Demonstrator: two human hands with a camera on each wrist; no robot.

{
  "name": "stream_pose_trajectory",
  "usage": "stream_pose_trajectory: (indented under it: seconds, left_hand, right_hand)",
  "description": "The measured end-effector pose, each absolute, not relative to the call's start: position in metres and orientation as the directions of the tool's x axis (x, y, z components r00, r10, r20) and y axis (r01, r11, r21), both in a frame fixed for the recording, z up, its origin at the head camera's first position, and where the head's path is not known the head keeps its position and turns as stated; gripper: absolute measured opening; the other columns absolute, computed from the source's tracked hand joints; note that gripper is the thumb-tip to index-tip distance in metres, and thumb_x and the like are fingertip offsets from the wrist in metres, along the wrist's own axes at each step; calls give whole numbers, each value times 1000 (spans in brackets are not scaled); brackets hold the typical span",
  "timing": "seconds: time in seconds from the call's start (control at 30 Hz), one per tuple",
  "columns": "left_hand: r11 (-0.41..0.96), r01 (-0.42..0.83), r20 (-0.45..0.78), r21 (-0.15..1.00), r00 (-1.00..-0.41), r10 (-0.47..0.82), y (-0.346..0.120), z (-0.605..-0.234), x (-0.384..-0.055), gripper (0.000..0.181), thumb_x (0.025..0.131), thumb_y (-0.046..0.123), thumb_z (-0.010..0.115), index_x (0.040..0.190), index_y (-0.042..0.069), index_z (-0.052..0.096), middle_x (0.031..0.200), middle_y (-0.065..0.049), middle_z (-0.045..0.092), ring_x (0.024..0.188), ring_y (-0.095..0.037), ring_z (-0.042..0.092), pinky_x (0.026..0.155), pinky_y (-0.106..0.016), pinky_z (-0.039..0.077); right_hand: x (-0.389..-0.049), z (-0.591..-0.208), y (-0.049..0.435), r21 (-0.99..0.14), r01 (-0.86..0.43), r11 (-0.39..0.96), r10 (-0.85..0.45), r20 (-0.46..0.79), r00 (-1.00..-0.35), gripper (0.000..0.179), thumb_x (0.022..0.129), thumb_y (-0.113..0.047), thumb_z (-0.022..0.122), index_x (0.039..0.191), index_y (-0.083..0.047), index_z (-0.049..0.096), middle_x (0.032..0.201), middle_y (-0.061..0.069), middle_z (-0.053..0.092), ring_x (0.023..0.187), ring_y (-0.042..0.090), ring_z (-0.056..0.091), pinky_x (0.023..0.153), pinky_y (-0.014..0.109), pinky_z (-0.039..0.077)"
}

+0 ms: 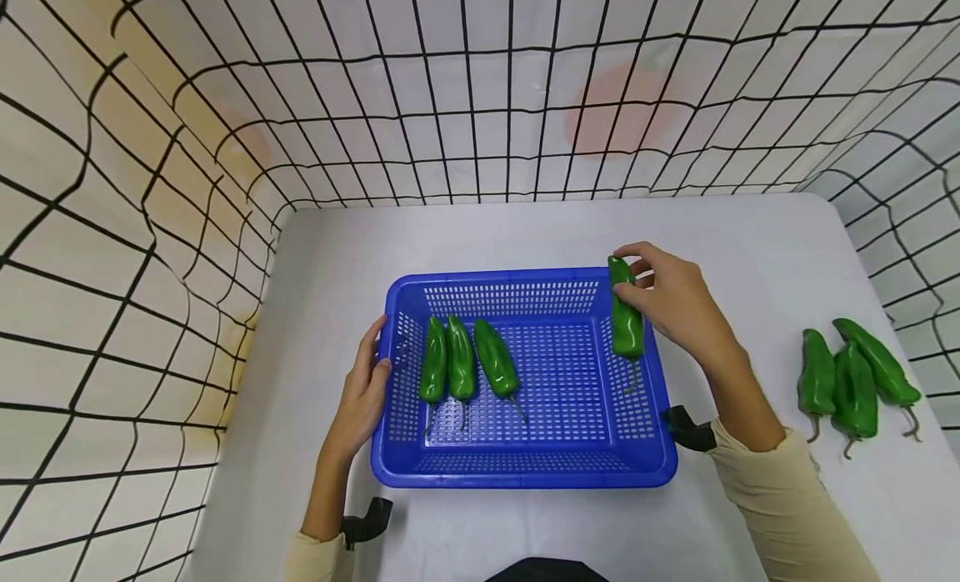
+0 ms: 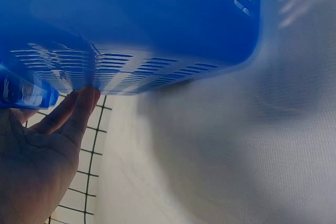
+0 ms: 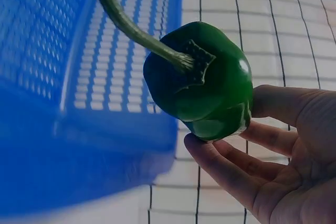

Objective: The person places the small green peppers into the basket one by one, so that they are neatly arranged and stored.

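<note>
My right hand [image 1: 673, 294] pinches a long green pepper [image 1: 626, 315] between thumb and fingers over the right side of a blue plastic basket [image 1: 525, 480]. In the right wrist view, the held pepper [image 3: 210, 85] shows its stem end toward the camera. My left hand [image 1: 360, 403] touches the basket's left side. Seen from the left wrist, that hand [image 2: 47, 150] has its fingertips against the perforated outer wall, with no finger visibly wrapped round the rim. Inside the basket, toward the left, lie three green peppers [image 1: 461, 361], stems toward me.
Three more green peppers [image 1: 853, 390] lie together on the white table [image 1: 525, 232], right of the basket. Black wire mesh [image 1: 510, 115] rises along the table's far side, with more mesh at left and right.
</note>
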State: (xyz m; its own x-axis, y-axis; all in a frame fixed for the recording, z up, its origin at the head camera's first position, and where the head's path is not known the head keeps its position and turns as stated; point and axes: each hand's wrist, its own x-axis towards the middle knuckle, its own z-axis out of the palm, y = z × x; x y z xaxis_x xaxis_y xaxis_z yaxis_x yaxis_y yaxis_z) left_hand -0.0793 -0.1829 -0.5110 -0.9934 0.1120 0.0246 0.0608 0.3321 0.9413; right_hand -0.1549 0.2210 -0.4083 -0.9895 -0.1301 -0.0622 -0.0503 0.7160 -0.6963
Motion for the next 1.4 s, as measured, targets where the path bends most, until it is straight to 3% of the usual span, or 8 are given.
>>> stream_pose_trajectory:
  seconds: [0.23, 0.73, 1.4]
  left_hand:
    - [331, 62, 26, 942, -993, 112, -183, -512, -80, 59, 105, 7, 33, 159, 26, 21, 158, -18, 32, 132, -48, 45, 93, -64, 45]
    - [339, 65, 28, 939, -993, 111, -183, -513, -80, 60, 104, 6, 33, 159, 26, 21, 157, -18, 33, 131, -48, 46, 93, -64, 45]
    - [326, 68, 30, 943, -992, 118, -185, -512, -79, 61, 104, 5, 33, 159, 26, 21, 155, -20, 35, 128, -48, 49, 90, -65, 48]
  right_hand:
    - [-156, -422, 193, -729, -95, 678, -225, -82, -971, 43, 95, -12, 60, 136, -4, 55, 116, 23, 62, 102, 36, 61, 77, 45, 59]
    - [-157, -461, 139, -719, -120, 685, -295, -122, -948, 41, 90, -6, 65, 130, -2, 59, 105, 17, 65, 90, 29, 62, 64, 32, 59]
    - [-162, -484, 98, -624, -209, 753, -379, -152, -913, 39, 86, -2, 68, 125, 0, 63, 102, 16, 66, 89, 27, 62, 68, 33, 57]
